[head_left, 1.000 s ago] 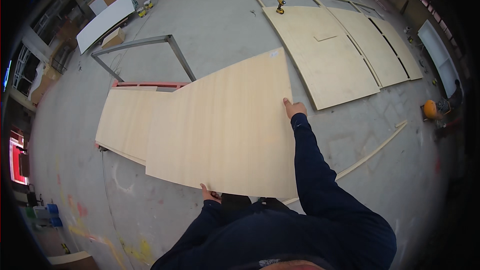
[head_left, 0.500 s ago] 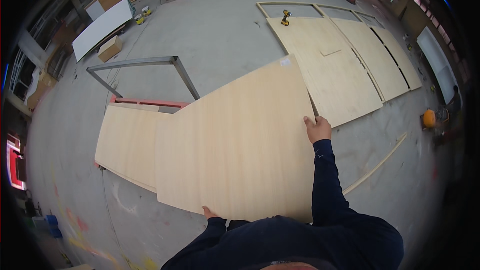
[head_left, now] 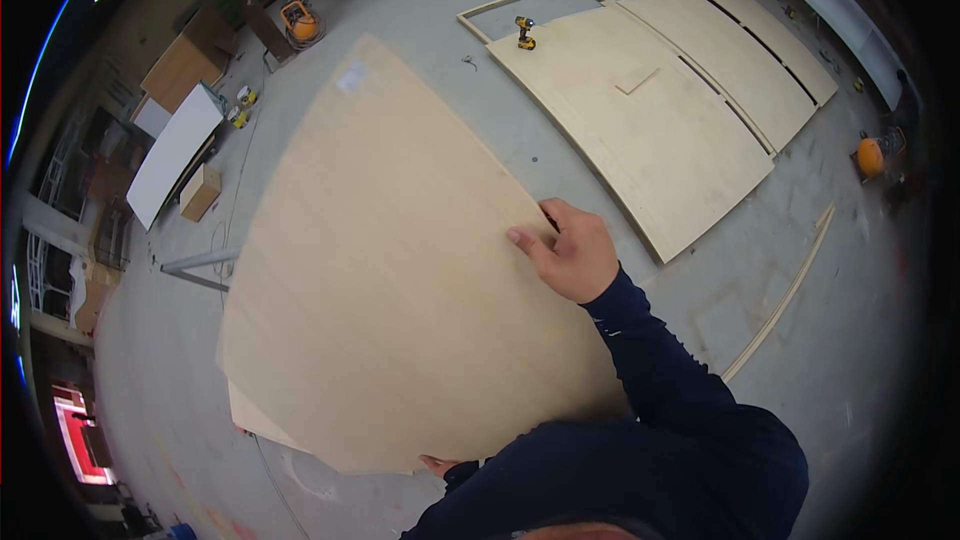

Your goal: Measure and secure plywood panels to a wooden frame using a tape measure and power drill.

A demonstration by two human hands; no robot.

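Note:
A large pale plywood sheet [head_left: 380, 270] fills the middle of the view, with a small white label near its far corner. My right hand [head_left: 570, 248] grips its right edge, thumb on the upper face and fingers curled over the side. At the near edge my left hand [head_left: 438, 464] holds the same sheet; only the thumb side shows, the other fingers are underneath. Part of another plywood sheet [head_left: 262, 420] shows beneath the lower left of the held one. Most of the metal-framed rack [head_left: 200, 262] is hidden behind the held sheet.
To the right, a wooden frame covered with plywood panels [head_left: 640, 130] lies on the concrete floor, a yellow-black cordless drill [head_left: 525, 33] on it. A thin wooden strip [head_left: 785, 292] lies nearer. Orange machines [head_left: 300, 20] and a white panel [head_left: 175, 155] stand farther off.
Both hands have lifted the plywood sheet and swung it, its labelled far corner moving left. It now covers most of the stack and the metal frame. The whole view has turned.

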